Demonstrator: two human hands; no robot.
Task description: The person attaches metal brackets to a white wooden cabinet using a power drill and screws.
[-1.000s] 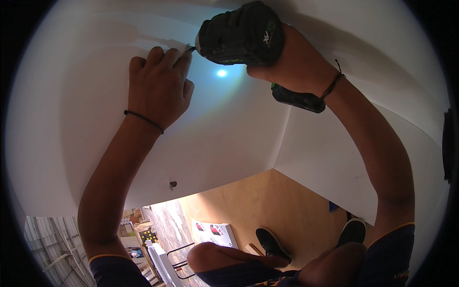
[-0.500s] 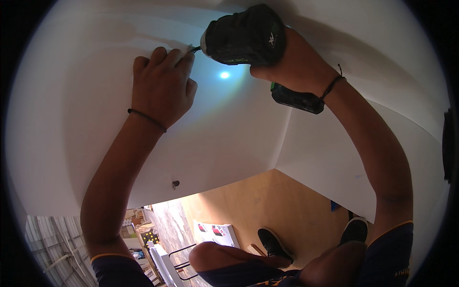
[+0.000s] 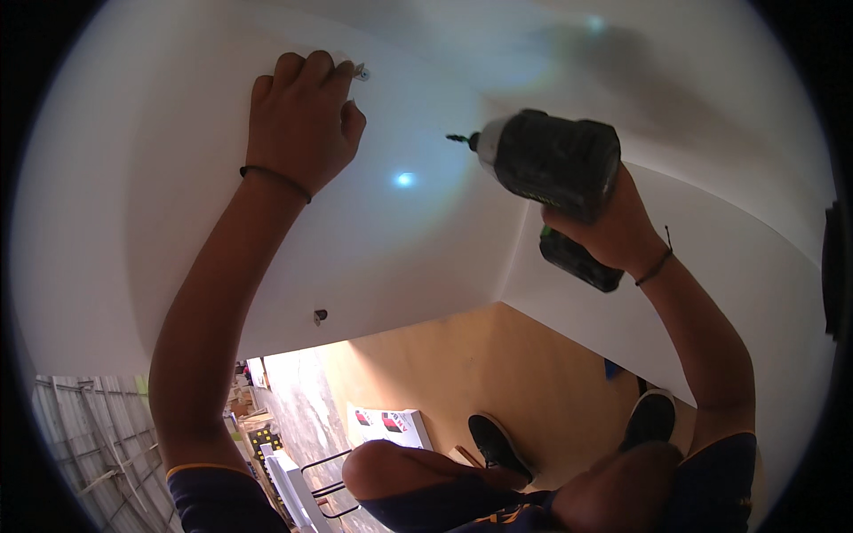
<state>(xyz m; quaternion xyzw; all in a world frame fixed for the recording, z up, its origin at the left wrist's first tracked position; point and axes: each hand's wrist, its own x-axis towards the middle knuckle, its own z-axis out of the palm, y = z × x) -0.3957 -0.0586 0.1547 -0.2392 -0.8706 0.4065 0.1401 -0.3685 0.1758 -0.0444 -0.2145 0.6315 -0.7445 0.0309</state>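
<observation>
The left hand [image 3: 306,124] has bent fingers at a small bracket [image 3: 361,73] on the white panel [image 3: 426,249]; I can't tell if they pinch it. The right hand [image 3: 613,226] wraps its fingers round a black drill [image 3: 555,164].

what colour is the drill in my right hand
The drill is mostly black with a grey nose, seen best in the head view.

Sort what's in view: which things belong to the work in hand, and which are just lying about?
In use:
drill, gripped in the right hand
small fitting at the left hand
white panel
probably the lower fitting

Apparently just lying about:
white printed box
wood piece beside it
blue item, too little visible to identify
</observation>
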